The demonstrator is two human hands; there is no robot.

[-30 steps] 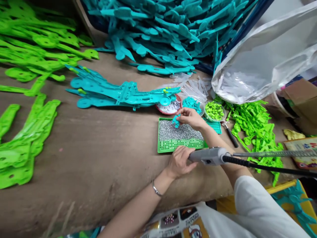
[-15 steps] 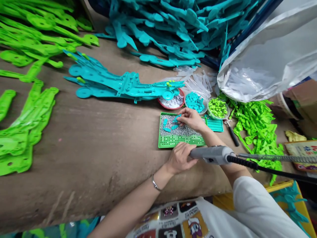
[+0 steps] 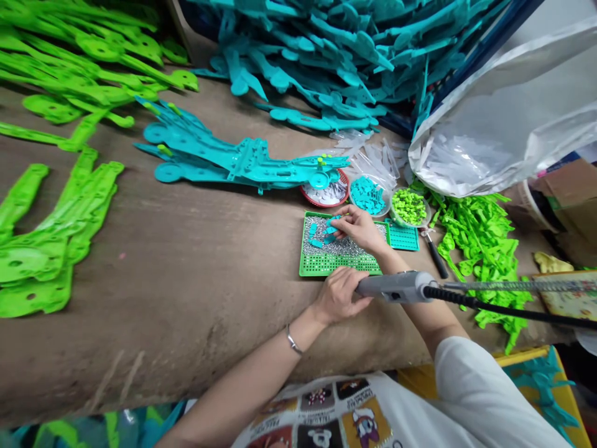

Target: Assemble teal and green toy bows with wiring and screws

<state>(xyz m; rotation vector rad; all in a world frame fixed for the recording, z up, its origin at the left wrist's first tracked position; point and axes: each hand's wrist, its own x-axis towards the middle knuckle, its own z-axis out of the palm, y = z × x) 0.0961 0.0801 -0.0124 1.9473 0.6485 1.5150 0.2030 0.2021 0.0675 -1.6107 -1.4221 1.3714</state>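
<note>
My left hand [image 3: 342,295] is closed round the end of a grey power tool [image 3: 398,287], which lies across above my right forearm. Over a green tray [image 3: 321,266] of small silvery screws, my right hand [image 3: 357,229] pinches a small blue piece [image 3: 332,221] between its fingertips. More small blue pieces [image 3: 315,243] lie on the screws to the left of those fingers. Behind the tray stand a red basket [image 3: 346,182] of pale pieces, a bowl of blue pieces [image 3: 367,195] and a bowl of green pieces [image 3: 409,206].
Long blue parts [image 3: 209,163] lie behind and left of the tray. Green parts are heaped at the left [image 3: 51,249] and right [image 3: 489,249]. A black-handled tool [image 3: 437,256] lies right of a blue tray [image 3: 405,238]. A white bag [image 3: 494,143] stands at the back right.
The view has shifted slightly, so the table's contents appear a little further right. My right hand stays over the screw tray with its fingers slightly moved; my left hand keeps its grip.
</note>
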